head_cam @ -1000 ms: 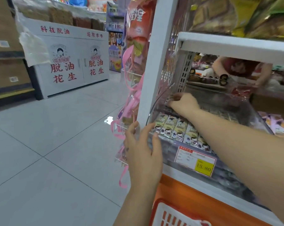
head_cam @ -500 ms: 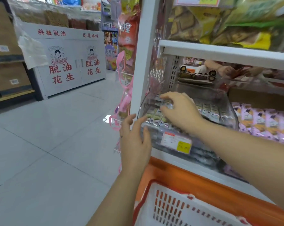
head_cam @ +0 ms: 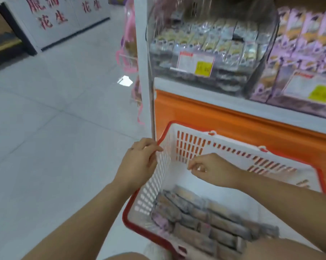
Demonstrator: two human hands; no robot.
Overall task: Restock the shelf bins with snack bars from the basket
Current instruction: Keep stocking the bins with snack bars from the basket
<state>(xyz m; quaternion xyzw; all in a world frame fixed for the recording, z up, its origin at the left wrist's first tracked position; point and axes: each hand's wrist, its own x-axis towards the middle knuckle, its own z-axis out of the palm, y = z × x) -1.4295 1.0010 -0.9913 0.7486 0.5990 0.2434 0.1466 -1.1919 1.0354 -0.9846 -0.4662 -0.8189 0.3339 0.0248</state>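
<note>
Hands, two, both with fingers curled: left hand (head_cam: 142,162) at the rim of the one basket (head_cam: 231,145), right hand (head_cam: 212,170) above its inside; cannot tell if either grips anything. Two clear bins (head_cam: 205,45) sit beyond them on the shelf (head_cam: 233,102). Tiled shop floor (head_cam: 55,128). Snack bars (head_cam: 205,218), too blurred to count, lie flat under the right hand, long axes slanting left to right.

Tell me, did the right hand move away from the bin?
Yes. The right hand was inside the clear bin on the shelf. Now it is down below the shelf, over the basket.
</note>
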